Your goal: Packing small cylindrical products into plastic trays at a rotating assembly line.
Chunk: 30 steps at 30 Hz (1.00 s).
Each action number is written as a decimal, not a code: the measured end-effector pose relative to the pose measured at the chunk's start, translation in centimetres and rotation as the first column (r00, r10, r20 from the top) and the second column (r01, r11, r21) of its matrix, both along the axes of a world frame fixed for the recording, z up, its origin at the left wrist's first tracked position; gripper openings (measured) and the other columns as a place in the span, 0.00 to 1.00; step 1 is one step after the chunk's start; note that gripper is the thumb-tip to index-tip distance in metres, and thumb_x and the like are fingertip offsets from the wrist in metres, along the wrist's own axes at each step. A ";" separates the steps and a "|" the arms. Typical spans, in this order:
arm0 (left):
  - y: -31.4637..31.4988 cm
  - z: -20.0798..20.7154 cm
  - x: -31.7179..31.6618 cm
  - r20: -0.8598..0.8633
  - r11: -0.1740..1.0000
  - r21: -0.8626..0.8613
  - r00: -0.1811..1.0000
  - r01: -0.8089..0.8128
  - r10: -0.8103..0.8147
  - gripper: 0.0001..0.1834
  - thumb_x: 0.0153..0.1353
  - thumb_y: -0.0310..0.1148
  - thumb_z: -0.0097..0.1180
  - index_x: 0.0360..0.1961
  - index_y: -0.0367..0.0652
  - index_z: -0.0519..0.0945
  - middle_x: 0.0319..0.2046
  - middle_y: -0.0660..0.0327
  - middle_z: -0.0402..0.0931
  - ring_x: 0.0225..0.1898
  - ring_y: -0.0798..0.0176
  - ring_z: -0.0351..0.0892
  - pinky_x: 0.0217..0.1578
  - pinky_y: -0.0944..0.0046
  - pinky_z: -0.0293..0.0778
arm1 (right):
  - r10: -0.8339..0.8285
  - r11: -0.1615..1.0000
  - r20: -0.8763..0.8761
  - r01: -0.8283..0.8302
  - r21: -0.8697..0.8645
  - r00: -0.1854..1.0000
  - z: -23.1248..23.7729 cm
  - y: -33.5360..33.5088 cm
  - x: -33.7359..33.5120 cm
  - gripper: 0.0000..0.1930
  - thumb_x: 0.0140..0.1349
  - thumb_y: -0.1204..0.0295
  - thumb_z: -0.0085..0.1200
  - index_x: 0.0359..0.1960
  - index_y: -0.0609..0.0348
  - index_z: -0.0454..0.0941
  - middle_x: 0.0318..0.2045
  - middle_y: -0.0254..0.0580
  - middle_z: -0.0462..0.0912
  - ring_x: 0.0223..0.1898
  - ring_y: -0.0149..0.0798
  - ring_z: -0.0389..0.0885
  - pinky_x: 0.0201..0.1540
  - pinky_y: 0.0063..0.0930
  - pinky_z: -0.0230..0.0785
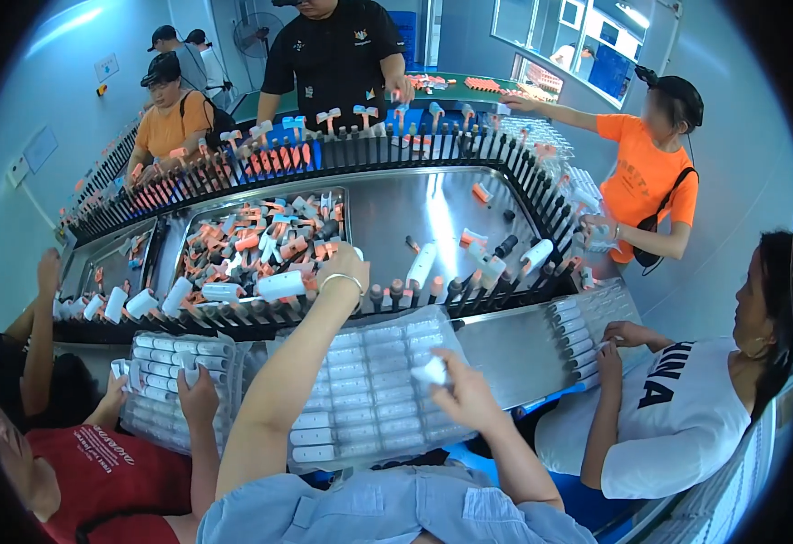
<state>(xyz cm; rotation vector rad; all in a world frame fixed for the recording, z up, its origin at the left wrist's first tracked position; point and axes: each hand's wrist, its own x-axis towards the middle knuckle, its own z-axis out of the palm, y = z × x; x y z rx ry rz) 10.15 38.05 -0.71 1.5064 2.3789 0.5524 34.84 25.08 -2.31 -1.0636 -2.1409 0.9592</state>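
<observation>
My left arm reaches far forward over a clear plastic tray (319, 464) to a row of black pegs. There my left hand (344, 265), a bracelet at its wrist, has its fingers curled by the peg tops; what they hold, if anything, is hidden. Just left of it, a white casing (281, 286) sits on the pegs. Above the tray's right side, my right hand (467, 392) pinches a small white piece (431, 370), too blurred to name its kind. Columns of white casings (313, 436) fill the tray.
Beyond the near pegs, a metal tray (349, 227) holds a heap of orange, white and dark parts (251, 240). A far peg row (414, 145) carries more parts. Co-workers flank me: a red-sleeved one with another tray (179, 435), a white-shirted one by casings (573, 335).
</observation>
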 end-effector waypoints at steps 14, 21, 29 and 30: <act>-14.4 -5.2 -6.0 0.135 0.719 0.687 0.991 -0.110 0.022 0.20 0.52 0.28 0.56 0.47 0.38 0.69 0.41 0.48 0.68 0.41 0.47 0.70 0.40 0.55 0.68 | -0.154 0.928 0.535 -0.064 0.366 0.831 2.5 16.1 -8.4 0.21 0.55 0.69 0.48 0.49 0.68 0.64 0.38 0.59 0.76 0.37 0.54 0.78 0.40 0.42 0.71; -26.2 -9.8 -5.9 -0.054 0.873 0.402 0.959 0.276 -0.278 0.11 0.50 0.31 0.58 0.37 0.44 0.77 0.38 0.55 0.70 0.42 0.51 0.69 0.41 0.57 0.67 | -0.258 0.767 0.374 -0.047 0.640 0.891 1.0 11.1 -13.1 0.31 0.50 0.72 0.54 0.55 0.74 0.57 0.50 0.61 0.66 0.53 0.57 0.66 0.51 0.45 0.63; -27.0 -8.8 -6.4 -0.073 0.929 -0.027 0.926 0.369 -0.370 0.16 0.48 0.39 0.61 0.39 0.48 0.78 0.38 0.58 0.66 0.45 0.54 0.66 0.45 0.59 0.65 | 0.290 0.844 -0.055 -0.229 0.484 0.955 -3.3 -2.5 -13.4 0.13 0.46 0.74 0.59 0.36 0.59 0.75 0.40 0.48 0.74 0.42 0.50 0.73 0.44 0.40 0.66; -26.6 -8.3 -6.3 -0.076 0.903 -0.089 0.901 0.421 -0.427 0.17 0.49 0.39 0.60 0.40 0.45 0.77 0.38 0.56 0.65 0.46 0.53 0.65 0.47 0.57 0.63 | 0.359 0.831 -0.039 -0.301 0.469 0.932 -4.0 -3.7 -13.1 0.10 0.47 0.73 0.58 0.33 0.58 0.76 0.36 0.44 0.74 0.40 0.47 0.73 0.42 0.38 0.67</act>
